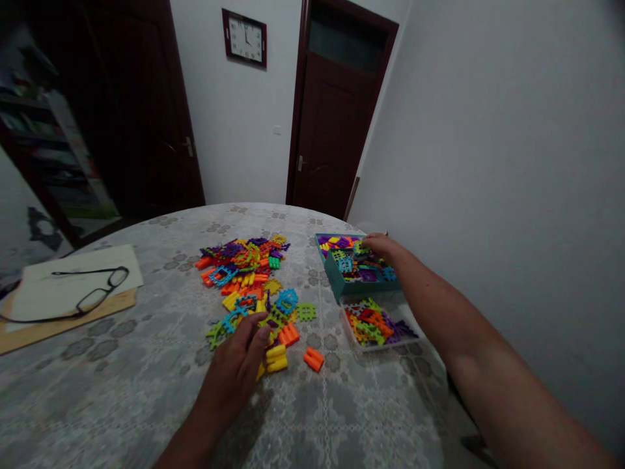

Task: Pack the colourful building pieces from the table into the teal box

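Observation:
My left hand (239, 358) rests at the near edge of a loose pile of plastic building pieces (249, 260), thumb and fingers apart. Close to its fingertips lie a yellow piece (277, 358), an orange piece (288, 335) and a blue gear-shaped piece (286, 301). My right hand (379, 245) reaches over a teal box (342, 286) of mixed pieces, fingers closed at a green lattice piece (360, 248). Part of that piece is hidden by the hand. In front of the box, a clear plastic tub (359, 346) holds red, green, orange and purple pieces.
One orange piece (313, 359) lies apart on the patterned tablecloth (312, 423). At the left, eyeglasses (95, 299) lie on papers (36, 296). A white wall (488, 130) stands close on the right. Behind the table are dark doors (336, 124) and a wall clock (245, 39).

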`<state>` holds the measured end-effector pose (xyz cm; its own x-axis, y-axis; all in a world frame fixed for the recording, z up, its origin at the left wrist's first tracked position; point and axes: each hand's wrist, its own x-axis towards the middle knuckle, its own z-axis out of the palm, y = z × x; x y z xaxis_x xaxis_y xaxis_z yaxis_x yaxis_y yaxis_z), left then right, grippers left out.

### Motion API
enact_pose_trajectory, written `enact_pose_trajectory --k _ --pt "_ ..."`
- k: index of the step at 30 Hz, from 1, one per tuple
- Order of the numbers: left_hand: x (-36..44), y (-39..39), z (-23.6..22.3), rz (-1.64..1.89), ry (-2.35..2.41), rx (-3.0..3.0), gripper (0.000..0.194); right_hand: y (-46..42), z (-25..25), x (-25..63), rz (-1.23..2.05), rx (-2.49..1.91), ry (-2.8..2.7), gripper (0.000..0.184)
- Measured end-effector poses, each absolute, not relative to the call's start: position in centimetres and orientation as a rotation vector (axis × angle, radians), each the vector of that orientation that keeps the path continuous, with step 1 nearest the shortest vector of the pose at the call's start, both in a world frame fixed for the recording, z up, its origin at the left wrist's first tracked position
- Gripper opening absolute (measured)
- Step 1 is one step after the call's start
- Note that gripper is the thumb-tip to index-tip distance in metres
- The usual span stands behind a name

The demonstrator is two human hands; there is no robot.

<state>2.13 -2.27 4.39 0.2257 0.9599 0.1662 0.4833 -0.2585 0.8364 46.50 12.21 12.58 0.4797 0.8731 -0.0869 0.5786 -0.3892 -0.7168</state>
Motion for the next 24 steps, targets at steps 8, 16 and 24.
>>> enact_pose_trajectory --k 8,16,24 --pt "2.0 -2.2 4.5 0.929 1.325 1.915 0.045 14.1 11.5 46.6 0.461 -2.292 -1.471 0.024" --pt "1.9 -2.2 4.0 0.961 1.34 2.006 0.042 13.4 10.3 47.0 0.265 -2.269 -1.622 0.037" --pt "1.9 -2.1 3.7 1.028 1.315 2.07 0.036 12.5 9.8 45.7 0.067 -2.279 -1.592 0.033"
